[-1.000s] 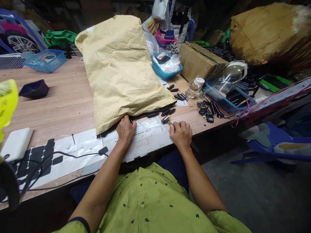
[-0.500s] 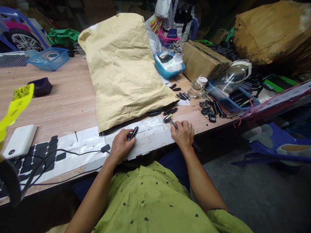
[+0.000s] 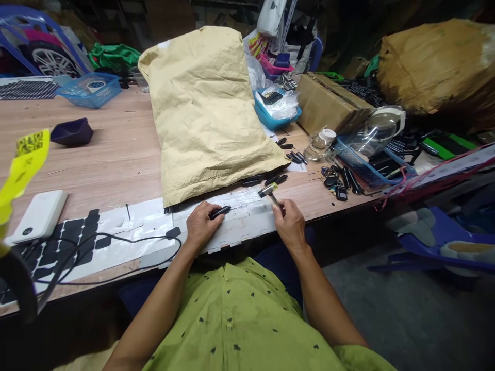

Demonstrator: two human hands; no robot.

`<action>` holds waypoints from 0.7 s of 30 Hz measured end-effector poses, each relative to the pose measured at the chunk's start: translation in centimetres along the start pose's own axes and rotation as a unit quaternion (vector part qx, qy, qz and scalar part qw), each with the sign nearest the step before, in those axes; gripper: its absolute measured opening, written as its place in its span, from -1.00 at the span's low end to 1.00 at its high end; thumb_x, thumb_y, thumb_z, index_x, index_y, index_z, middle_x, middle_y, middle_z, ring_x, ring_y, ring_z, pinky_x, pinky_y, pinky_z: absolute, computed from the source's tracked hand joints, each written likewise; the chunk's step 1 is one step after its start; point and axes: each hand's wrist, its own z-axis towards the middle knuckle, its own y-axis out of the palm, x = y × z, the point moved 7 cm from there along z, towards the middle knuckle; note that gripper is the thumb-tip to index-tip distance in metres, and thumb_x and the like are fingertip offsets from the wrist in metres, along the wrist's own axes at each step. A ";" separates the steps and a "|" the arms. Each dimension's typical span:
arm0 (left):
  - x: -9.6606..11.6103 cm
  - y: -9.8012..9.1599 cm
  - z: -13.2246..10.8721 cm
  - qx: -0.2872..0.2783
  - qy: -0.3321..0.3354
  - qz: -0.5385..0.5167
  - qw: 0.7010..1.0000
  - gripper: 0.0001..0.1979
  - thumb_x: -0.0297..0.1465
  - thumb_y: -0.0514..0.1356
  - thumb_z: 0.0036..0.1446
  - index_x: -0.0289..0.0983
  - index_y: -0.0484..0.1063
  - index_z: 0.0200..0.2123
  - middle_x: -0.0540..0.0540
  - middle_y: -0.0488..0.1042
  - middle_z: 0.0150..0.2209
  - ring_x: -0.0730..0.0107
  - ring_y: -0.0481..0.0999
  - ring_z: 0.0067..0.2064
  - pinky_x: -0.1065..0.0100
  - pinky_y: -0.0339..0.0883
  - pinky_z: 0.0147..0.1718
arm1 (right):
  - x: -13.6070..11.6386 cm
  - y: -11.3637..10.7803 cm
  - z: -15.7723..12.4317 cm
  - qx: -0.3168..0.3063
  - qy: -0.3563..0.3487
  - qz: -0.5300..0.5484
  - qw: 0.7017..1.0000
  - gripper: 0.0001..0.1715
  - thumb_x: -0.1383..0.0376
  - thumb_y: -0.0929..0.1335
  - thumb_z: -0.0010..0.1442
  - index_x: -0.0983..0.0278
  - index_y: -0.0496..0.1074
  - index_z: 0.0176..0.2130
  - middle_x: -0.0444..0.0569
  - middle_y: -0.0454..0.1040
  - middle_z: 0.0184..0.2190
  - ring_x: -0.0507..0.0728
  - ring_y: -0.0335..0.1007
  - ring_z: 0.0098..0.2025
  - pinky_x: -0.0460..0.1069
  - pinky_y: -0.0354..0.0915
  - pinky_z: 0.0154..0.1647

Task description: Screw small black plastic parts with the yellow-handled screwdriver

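Observation:
My left hand (image 3: 201, 225) is closed on a short black pen-like piece (image 3: 221, 212), held almost level over a white cardboard sheet (image 3: 247, 228) at the table's front edge. Gripped by its handle in my right hand (image 3: 291, 224) is a small hammer (image 3: 268, 190) with a dark and yellowish head. That head is raised to the right of the black piece and apart from it. Several similar black pieces (image 3: 253, 181) lie behind the sheet, along the lower edge of a large tan sack (image 3: 211, 111).
On the left are a white power bank (image 3: 40, 216), black adhesive pads (image 3: 73, 234), a dark cable (image 3: 127, 238) and a purple tray (image 3: 72, 132). To the right stand a glass jar (image 3: 319, 144), keys (image 3: 336, 185), a blue basket (image 3: 367, 165) and a cardboard box (image 3: 328, 105).
The black piece has turned from steeply tilted to nearly level in my left hand. My right hand has lifted the hammer slightly. The view has shifted a little.

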 end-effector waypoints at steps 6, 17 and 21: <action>0.4 0.3 -0.1 -0.041 0.026 -0.014 0.999 -0.72 -0.31 0.26 0.11 -0.11 0.65 -0.11 -0.05 0.55 -0.20 0.20 0.51 -0.10 0.28 0.34 -0.13 | -5.4 1.0 -2.0 -0.086 -0.070 0.111 0.988 -0.70 0.24 0.28 0.31 0.19 0.52 -0.04 -0.03 0.61 -0.29 0.12 0.51 -0.31 -0.02 0.41 -0.22; 0.6 0.5 0.1 -0.045 0.055 -0.022 0.997 -0.76 -0.32 0.22 0.13 -0.05 0.66 -0.16 -0.01 0.54 -0.26 0.23 0.48 -0.13 0.30 0.32 -0.18 | -9.2 2.2 -3.4 -0.144 -0.200 0.046 0.968 -0.51 0.35 0.22 0.40 0.12 0.48 0.22 -0.04 0.57 -0.27 0.08 0.52 -0.24 -0.10 0.41 -0.16; 0.6 0.5 0.1 -0.048 0.052 -0.029 0.997 -0.77 -0.33 0.23 0.13 -0.06 0.67 -0.19 -0.02 0.53 -0.27 0.24 0.49 -0.14 0.31 0.33 -0.18 | -9.1 2.6 -3.6 -0.151 -0.207 0.008 0.967 -0.51 0.37 0.24 0.38 0.10 0.50 0.19 -0.06 0.56 -0.31 0.07 0.50 -0.28 -0.12 0.38 -0.22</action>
